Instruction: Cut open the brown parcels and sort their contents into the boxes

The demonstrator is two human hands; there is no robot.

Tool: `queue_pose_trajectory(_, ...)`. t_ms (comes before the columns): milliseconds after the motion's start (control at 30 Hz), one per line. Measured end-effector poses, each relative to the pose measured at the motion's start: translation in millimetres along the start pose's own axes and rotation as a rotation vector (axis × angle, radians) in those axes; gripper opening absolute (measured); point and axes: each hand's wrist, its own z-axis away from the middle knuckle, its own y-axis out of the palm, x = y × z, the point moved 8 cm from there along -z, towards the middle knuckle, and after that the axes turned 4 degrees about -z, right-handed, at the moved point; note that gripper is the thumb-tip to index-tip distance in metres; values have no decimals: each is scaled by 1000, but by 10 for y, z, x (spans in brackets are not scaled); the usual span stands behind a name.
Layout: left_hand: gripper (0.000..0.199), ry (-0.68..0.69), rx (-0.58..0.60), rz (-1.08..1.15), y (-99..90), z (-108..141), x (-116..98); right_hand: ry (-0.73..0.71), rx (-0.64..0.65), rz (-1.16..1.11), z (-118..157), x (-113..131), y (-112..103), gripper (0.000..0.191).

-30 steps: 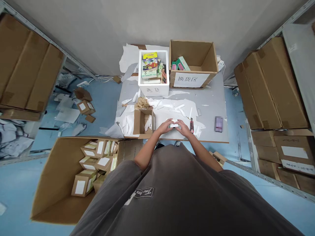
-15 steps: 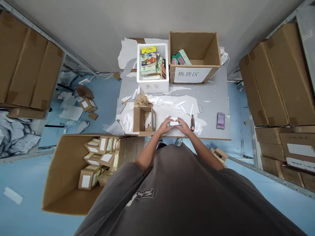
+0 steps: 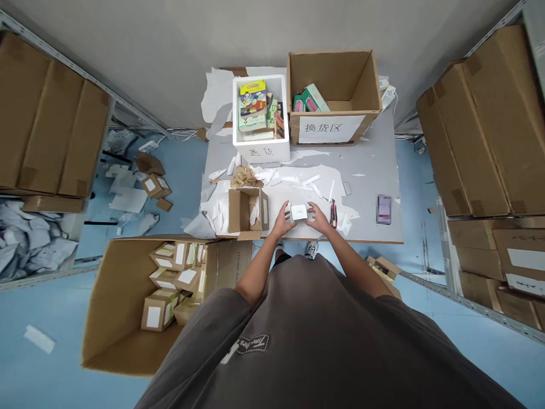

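A small white box (image 3: 298, 212) with dark marks on its face is held between my two hands near the table's front edge. My left hand (image 3: 283, 220) grips its left side, and my right hand (image 3: 318, 218) has its fingers at the right side. Just right of my right hand lies a red and black cutter (image 3: 333, 214). An open small cardboard box (image 3: 248, 210) with white paper inside stands left of my left hand. White paper scraps (image 3: 313, 180) lie beyond the hands.
A white foam bin (image 3: 261, 151) of packages and a cardboard box (image 3: 334, 130) with green and pink packs stand at the back. A phone (image 3: 384, 209) lies right. Below left, a large carton (image 3: 113, 307) holds parcels. Shelved cartons (image 3: 481, 130) flank the table (image 3: 370, 170).
The white box has been turned so that a broader marked face shows, and my hands have moved slightly apart around it. The whole view has shifted slightly.
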Motion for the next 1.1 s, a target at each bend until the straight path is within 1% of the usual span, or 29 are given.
queue_pose_trajectory(33,118,-55,-8,51,44,-11,126,34,6,-31,-41,-89,32,102)
queue_pose_trajectory(100,119,-131,-7,117,158,-68,344,80,34,-94,-146,-235,143,104)
queue_pose_trajectory(167,113,-154,-16,162,255,-180,492,89,59,-140,-276,-315,274,104)
queue_pose_trajectory(233,107,-151,-56,186,288,-323,578,89,50,-171,-408,-345,359,103)
queue_pose_trajectory(300,104,-158,-101,202,261,-458,617,109,16,-206,-510,-342,372,102)
queue_pose_trajectory(367,102,-188,-122,222,205,-563,609,133,8,-241,-569,-282,335,100)
queue_pose_trajectory(433,101,-218,-101,246,148,-646,524,136,26,-259,-596,-140,259,96)
queue_pose_trajectory(467,100,-226,-82,258,118,-685,447,128,29,-259,-607,-39,203,94)
queue_pose_trajectory(533,98,-214,-44,278,42,-770,217,109,1,-242,-645,208,64,89)
queue_pose_trajectory(633,91,-124,-15,283,-160,-929,-272,63,-86,-198,-782,666,-153,88)
queue_pose_trajectory(700,91,-23,8,278,-347,-1055,-654,17,-152,-171,-925,1012,-295,96)
queue_pose_trajectory(767,97,87,54,272,-546,-1199,-1046,-26,-227,-156,-1086,1362,-460,106)
queue_pose_trajectory(833,106,186,95,262,-743,-1374,-1427,-67,-297,-153,-1251,1702,-656,111)
queue_pose_trajectory(900,110,271,107,261,-923,-1592,-1787,-117,-338,-145,-1423,2025,-878,108)
queue_pose_trajectory(967,111,328,103,263,-1054,-1855,-2106,-167,-346,-132,-1613,2303,-1118,102)
queue_pose_trajectory(1033,107,364,89,257,-1130,-2147,-2372,-202,-339,-122,-1827,2512,-1367,96)
queue_pose_trajectory(1100,101,380,69,241,-1163,-2451,-2583,-222,-336,-128,-2067,2652,-1607,93)
